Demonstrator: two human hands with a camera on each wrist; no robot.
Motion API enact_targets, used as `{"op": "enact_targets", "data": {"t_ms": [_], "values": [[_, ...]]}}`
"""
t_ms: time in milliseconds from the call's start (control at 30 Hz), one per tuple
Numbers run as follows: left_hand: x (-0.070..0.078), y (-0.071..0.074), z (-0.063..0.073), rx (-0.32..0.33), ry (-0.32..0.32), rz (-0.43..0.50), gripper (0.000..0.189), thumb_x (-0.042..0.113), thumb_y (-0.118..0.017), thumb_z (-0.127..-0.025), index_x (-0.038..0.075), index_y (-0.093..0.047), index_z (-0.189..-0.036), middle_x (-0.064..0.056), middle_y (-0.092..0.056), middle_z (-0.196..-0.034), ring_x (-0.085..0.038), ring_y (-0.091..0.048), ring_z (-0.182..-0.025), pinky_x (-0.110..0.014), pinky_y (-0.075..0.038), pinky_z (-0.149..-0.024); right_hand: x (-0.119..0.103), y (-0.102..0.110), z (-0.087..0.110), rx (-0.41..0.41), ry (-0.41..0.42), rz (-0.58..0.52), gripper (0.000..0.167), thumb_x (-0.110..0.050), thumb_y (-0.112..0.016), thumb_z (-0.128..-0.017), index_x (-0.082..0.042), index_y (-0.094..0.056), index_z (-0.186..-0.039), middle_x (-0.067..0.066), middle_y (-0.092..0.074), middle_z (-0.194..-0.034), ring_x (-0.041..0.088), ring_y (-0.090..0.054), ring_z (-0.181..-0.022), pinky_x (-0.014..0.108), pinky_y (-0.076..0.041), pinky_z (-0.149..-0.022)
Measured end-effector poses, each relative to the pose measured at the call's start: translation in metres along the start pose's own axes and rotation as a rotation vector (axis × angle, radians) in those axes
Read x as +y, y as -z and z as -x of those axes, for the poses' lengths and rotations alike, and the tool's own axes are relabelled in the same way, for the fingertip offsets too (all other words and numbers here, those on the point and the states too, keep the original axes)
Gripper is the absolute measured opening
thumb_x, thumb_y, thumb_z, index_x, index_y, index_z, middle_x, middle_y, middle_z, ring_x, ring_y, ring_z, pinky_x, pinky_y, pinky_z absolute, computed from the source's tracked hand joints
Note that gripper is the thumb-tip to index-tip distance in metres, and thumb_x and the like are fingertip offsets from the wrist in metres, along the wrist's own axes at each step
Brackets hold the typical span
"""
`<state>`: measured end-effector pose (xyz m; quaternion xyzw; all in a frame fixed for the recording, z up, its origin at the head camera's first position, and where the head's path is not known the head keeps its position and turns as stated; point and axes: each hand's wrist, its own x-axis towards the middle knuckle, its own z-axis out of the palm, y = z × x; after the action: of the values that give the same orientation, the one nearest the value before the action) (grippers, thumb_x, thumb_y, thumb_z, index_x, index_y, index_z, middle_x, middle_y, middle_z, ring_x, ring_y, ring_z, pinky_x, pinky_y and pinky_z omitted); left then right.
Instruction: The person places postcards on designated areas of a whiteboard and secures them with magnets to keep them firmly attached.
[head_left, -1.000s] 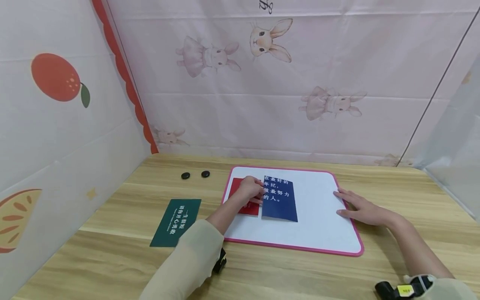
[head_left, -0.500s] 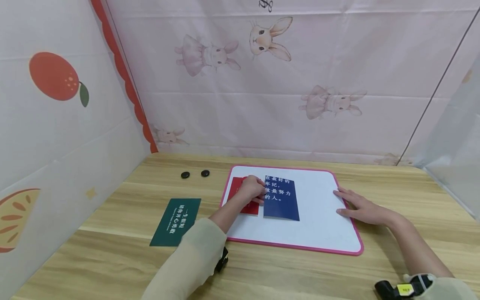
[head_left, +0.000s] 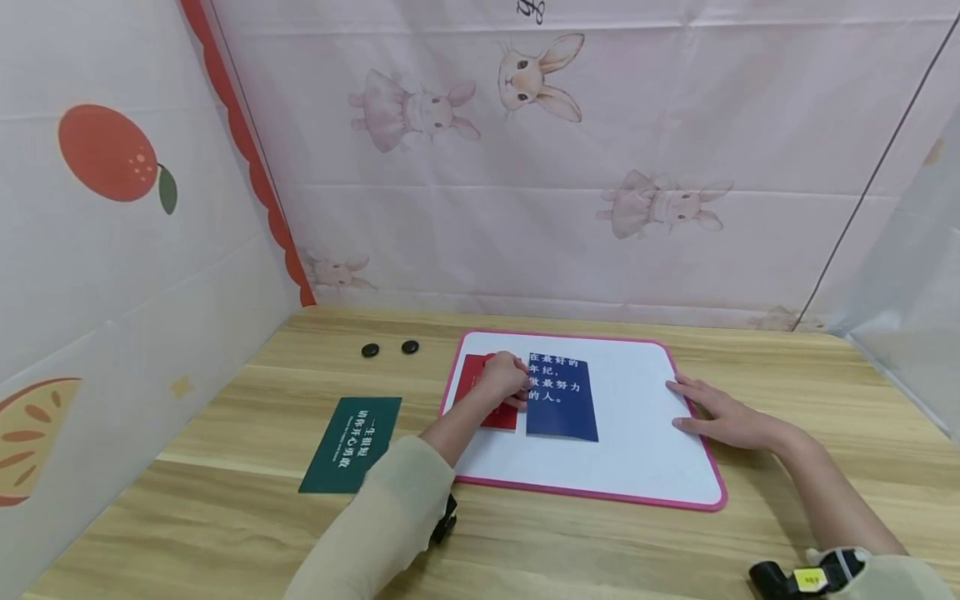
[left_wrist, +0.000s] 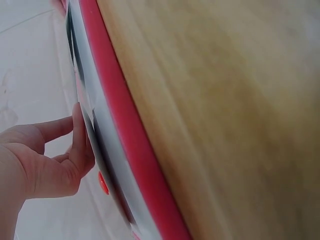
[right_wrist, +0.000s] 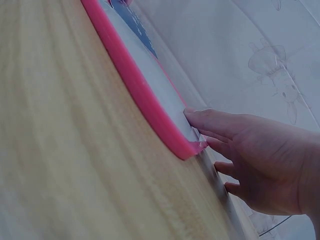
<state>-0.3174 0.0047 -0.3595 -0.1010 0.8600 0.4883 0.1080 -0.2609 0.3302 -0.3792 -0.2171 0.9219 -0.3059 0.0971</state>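
Note:
My left hand [head_left: 508, 379] reaches over the red card [head_left: 468, 379] and pinches the left edge of the blue card [head_left: 558, 412] with white Chinese writing. Both cards lie side by side on the left half of a whiteboard [head_left: 637, 417] with a pink rim. The hand and wrist hide much of the red card. A small round red magnet [left_wrist: 103, 183] shows below the left fingers in the left wrist view. At the board's right edge rests my right hand [head_left: 720, 417], fingers extended, the thumb [right_wrist: 195, 116] on the white surface.
Two round black magnets [head_left: 371, 351] lie on the wooden table [head_left: 225, 500] behind a dark green card [head_left: 352, 442], left of the board. A patterned cloth wall [head_left: 480, 250] stands behind the table, and another [head_left: 150, 275] on its left side.
The blue card has shifted slightly to the right with my left hand, widening the gap to the red card. My right hand has stayed in place on the board's edge.

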Motion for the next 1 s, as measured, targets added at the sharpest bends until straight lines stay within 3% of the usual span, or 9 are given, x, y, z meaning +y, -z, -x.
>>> {"op": "enact_targets", "data": {"t_ms": [600,1000], "values": [[0.0018,-0.0032,0.0047,0.03,-0.048,-0.103,0.025,0.003,-0.066,-0.083,-0.002,-0.055,-0.105,-0.014,-0.054,-0.072,-0.02,-0.058,-0.05,-0.025,-0.049,-0.043,0.0,-0.0002,0.0,0.008,0.002,0.001,0.071,-0.029,-0.06,-0.088,0.004,-0.026,-0.141,0.032,-0.012,-0.144,0.052,-0.005,-0.128,0.068,-0.008,-0.095],[0.0022,-0.003,0.0062,0.038,-0.044,-0.112,0.026,0.004,-0.066,-0.083,-0.002,-0.055,-0.106,-0.014,-0.054,-0.073,-0.02,-0.057,-0.051,-0.025,-0.049,-0.044,-0.0012,-0.0005,0.001,0.007,-0.001,0.0,0.071,-0.029,-0.06,-0.088,0.004,-0.026,-0.141,0.032,-0.012,-0.144,0.052,-0.004,-0.128,0.068,-0.008,-0.095]]}}
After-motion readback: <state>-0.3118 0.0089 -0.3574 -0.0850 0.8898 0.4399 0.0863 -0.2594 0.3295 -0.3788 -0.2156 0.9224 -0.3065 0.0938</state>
